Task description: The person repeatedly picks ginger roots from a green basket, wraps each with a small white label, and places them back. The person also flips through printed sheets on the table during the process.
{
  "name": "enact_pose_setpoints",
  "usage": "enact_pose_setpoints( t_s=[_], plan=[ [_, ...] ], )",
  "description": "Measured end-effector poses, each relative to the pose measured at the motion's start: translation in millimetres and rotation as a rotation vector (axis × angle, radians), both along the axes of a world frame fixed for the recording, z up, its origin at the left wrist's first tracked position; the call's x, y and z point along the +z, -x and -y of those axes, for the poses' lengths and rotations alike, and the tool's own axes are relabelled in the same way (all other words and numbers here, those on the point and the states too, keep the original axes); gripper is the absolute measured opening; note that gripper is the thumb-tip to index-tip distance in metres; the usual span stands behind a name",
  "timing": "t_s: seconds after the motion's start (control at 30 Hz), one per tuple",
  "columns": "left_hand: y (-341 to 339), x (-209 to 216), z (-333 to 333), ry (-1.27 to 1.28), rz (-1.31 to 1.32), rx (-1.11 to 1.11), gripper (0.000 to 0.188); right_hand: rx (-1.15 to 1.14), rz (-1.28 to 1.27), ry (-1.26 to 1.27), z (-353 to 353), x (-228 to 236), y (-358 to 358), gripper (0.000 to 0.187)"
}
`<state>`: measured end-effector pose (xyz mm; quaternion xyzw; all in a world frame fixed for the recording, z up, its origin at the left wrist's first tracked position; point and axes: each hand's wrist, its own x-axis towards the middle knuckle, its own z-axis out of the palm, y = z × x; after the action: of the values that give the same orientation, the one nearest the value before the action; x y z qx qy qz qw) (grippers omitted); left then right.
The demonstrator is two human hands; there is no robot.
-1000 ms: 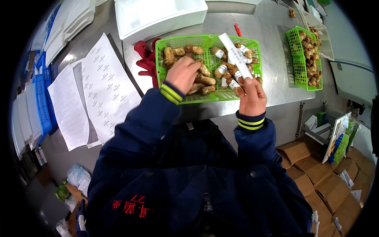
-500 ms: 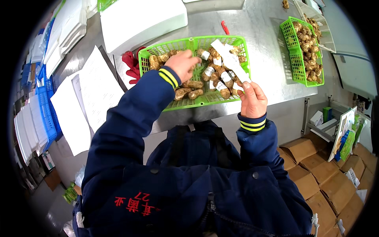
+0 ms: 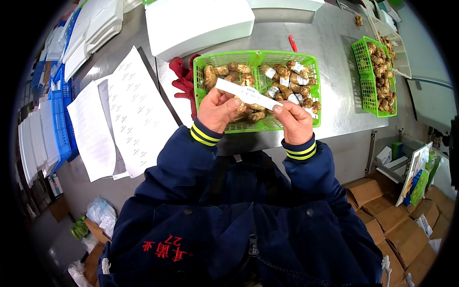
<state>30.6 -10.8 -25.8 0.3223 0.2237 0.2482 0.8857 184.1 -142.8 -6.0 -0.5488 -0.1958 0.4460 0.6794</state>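
My right hand [image 3: 297, 122] pinches the right end of a white paper label strip [image 3: 249, 94], which has a wider printed oval in its middle. My left hand [image 3: 217, 111] is closed on a stubby brown mushroom [image 3: 241, 106], mostly hidden by the fingers and the strip. The strip slants across just above that mushroom. Both hands are over the front of a green plastic basket [image 3: 317, 71]. Loose brown mushrooms [image 3: 210, 76] lie in its left half; in the right half, several mushrooms [image 3: 297, 68] wear white paper bands.
Dark red gloves [image 3: 184, 86] lie left of the basket, beside printed label sheets [image 3: 136, 115]. A red pen [image 3: 292, 43] and a white foam box [image 3: 201, 24] are behind. Green baskets of mushrooms [image 3: 362, 79] stand at the right; cardboard boxes [image 3: 406, 229] lie below.
My left hand has come out of the basket's left half with a mushroom. My right hand has brought the strip left and lower, turning it flatter between the hands.
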Motion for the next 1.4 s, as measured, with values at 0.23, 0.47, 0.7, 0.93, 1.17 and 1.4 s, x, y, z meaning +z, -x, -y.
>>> enact_pose_setpoints(
  t_s=[0.23, 0.47, 0.7, 0.93, 1.17, 1.4],
  plan=[
    [17, 19, 5, 0.05, -0.032, 0.057, 0.046, -0.004, -0.004, 0.009, -9, 8, 20, 0.009],
    [26, 25, 10, 0.08, -0.034, 0.074, 0.043, -0.001, 0.011, -0.019, -12, 10, 31, 0.009],
    [28, 21, 15, 0.016, 0.052, 0.084, 0.034, -0.02, -0.03, -0.01, -13, 12, 34, 0.007],
    [25, 17, 17, -0.047, 0.006, 0.114, 0.031, -0.023, -0.013, 0.001, -12, 16, 32, 0.007],
    [22, 15, 17, -0.03, -0.053, 0.082, 0.029, 0.0, 0.056, -0.007, -9, 21, 27, 0.006],
    [21, 9, 17, -0.059, -0.102, 0.089, 0.029, -0.007, 0.128, -0.028, -8, 19, 25, 0.005]
  ],
)
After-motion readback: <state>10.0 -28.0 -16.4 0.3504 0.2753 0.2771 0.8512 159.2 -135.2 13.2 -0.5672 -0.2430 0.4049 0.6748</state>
